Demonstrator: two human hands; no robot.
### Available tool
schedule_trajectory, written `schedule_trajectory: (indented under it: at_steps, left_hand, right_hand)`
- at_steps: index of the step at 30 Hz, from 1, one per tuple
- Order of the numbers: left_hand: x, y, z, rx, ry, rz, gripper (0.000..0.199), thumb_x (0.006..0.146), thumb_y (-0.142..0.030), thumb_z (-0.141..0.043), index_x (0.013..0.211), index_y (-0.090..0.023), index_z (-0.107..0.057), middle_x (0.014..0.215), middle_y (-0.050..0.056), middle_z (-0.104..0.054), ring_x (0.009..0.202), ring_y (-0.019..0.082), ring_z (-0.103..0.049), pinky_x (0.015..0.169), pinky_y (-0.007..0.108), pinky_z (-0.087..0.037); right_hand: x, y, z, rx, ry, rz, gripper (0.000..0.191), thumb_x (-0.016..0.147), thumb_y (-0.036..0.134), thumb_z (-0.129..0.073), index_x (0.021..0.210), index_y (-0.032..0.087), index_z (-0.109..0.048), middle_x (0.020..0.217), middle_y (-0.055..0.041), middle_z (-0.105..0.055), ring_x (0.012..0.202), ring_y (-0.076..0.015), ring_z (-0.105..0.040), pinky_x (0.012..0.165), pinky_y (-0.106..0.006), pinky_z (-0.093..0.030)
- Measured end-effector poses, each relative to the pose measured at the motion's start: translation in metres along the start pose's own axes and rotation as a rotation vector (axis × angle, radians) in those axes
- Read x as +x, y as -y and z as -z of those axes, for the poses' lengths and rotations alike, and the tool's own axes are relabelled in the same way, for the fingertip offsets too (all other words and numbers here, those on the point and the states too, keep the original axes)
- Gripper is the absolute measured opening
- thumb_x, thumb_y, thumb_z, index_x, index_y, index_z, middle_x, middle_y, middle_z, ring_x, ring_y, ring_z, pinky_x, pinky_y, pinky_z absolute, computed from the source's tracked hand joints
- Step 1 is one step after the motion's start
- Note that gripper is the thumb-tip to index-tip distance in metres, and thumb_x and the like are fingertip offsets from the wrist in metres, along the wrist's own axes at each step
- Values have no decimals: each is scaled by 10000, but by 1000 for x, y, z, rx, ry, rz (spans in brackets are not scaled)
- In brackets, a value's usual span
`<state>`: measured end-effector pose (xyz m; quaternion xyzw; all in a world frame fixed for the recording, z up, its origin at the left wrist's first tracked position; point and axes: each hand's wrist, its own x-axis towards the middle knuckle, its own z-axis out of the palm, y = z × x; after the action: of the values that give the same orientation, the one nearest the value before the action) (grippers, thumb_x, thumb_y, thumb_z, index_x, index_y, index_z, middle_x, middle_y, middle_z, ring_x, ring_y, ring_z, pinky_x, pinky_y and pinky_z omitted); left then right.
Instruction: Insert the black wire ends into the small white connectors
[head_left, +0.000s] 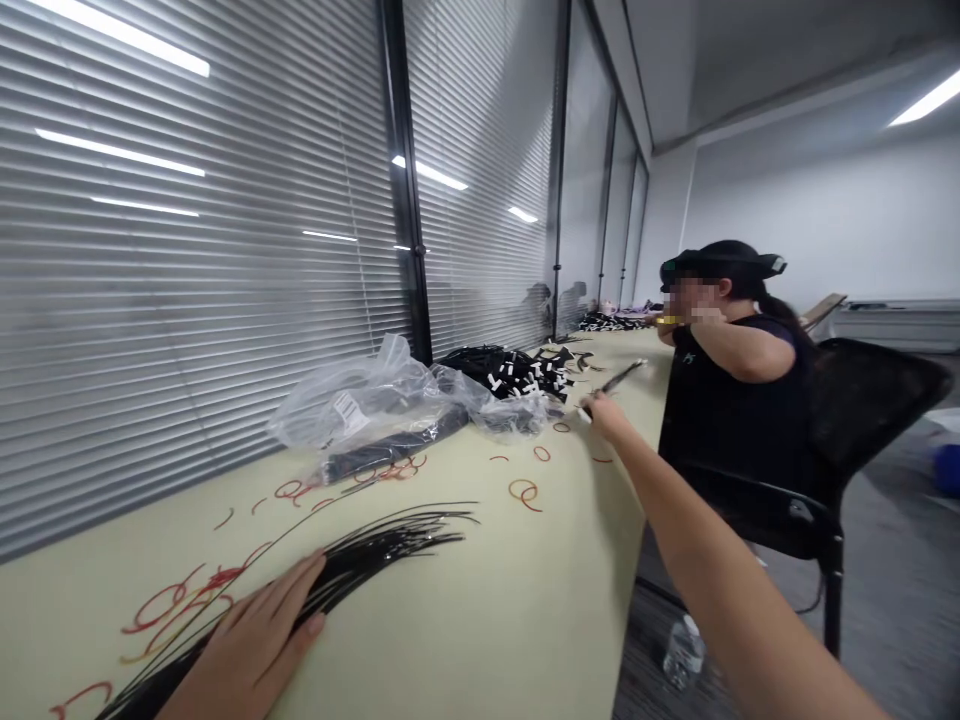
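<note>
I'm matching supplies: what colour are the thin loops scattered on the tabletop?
The thin loops are reddish orange, clearest in the head view.

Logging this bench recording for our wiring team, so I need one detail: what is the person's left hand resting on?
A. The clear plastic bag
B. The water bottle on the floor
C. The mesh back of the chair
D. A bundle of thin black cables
D. The left hand lies spread on the bundle of thin black cables fanned across the pale table.
</note>
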<state>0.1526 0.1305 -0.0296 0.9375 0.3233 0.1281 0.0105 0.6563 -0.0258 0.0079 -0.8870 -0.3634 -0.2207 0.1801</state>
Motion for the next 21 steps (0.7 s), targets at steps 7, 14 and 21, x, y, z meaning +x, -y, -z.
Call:
schedule_trajectory:
  at_steps: [7, 14, 21]
  left_hand:
    - [1, -4, -3, -5, -64, 19, 473, 808, -390, -252, 1278, -367, -301, 1296, -60, -391, 1194, 195, -366, 985, 380, -320]
    - [-7, -17, 24, -167, -4, -17, 445, 824, -382, -335, 1259, -300, -374, 1295, 4, -411, 1195, 213, -358, 1016, 362, -271]
    - [-17, -22, 26, -155, -94, -95, 498, 831, -399, -321, 1239, -127, -407, 1288, 133, -403, 1200, 237, -345, 1016, 362, -275]
  right_hand:
    - [5, -27, -56, -51, 71, -195, 368, 833, 343, -438, 1157, 170, -422, 1117, -88, -459, 926, -171, -494, 769, -357, -422]
    - [-25, -12, -42, -171, -34, -256, 328, 844, 294, -382, 1125, 129, -422, 1103, -105, -433, 1003, -209, -429, 807, -371, -358]
    - [-63, 7, -19, -183, 16, -193, 270, 799, 142, -354, 963, 55, -550, 971, -225, -488, 944, -310, -485, 725, -399, -372]
